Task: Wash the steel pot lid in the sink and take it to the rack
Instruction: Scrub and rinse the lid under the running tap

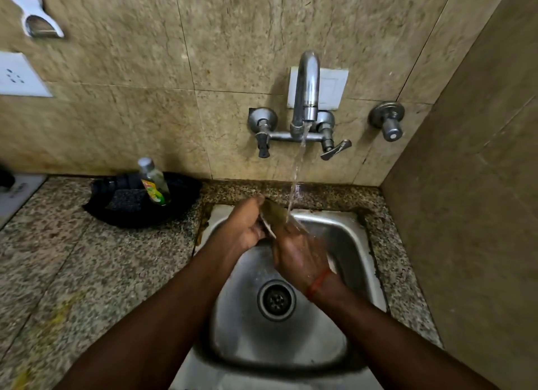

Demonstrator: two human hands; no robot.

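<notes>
Scanning from the left, I have a black dish [97, 212] on the granite counter [58, 258] holding a soap bottle [153, 182] and a dark scrubber [128, 201], both untouched. Moving in, the left hand [243, 229] is over the back corner of the sink [345, 244], fingers curled round the near rim of the steel pot lid [272, 215]. The lid stands on edge, tilted, above the basin and just under the water stream [297, 174] falling from the tap [305, 92]. On the other side, the right hand [294, 252] lies against the lid's far face, wet and blurred. Whether its fingers wrap the lid or rub it flat, I cannot tell. The two hands are close together with the lid between them.

My read: this is the rinse, mid-wash, with the carry not yet begun. No rack shows in my view, so the next move calls for turning the lid to rinse both faces, shaking off the water, getting a firm grip on slick steel, then looking for the rack.
</notes>
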